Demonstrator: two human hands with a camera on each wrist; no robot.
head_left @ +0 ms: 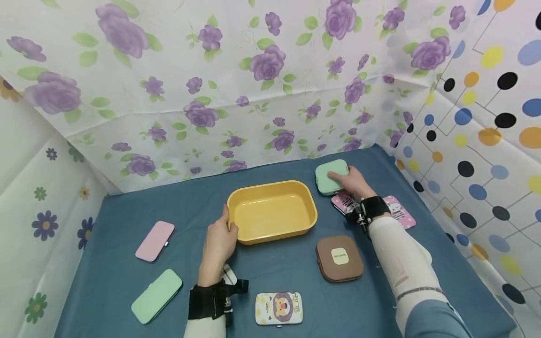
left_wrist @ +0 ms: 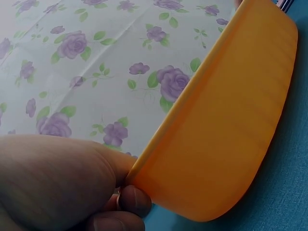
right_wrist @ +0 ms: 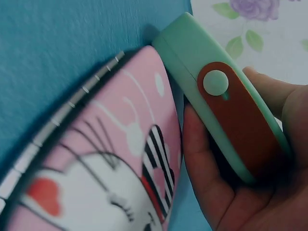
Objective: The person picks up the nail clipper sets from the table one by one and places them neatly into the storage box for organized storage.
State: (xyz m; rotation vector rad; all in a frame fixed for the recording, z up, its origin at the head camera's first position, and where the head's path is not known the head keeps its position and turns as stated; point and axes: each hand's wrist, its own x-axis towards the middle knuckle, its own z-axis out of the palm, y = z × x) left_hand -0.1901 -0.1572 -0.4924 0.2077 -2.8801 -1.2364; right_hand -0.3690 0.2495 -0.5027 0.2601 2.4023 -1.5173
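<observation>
A white back sheet point(head_left: 232, 101) printed with purple roses and green leaves, creased across its width, rises behind a dark blue cloth point(head_left: 105, 263). The right-hand sheet point(head_left: 486, 155) carries black, blue, yellow and orange dots, many joined by thin grey lines; the left-hand sheet point(head_left: 38, 202) bears scattered flowers in purple, green and orange. The light looks soft and even, and the sheets may be fabric or plastic, hard to tell which
</observation>
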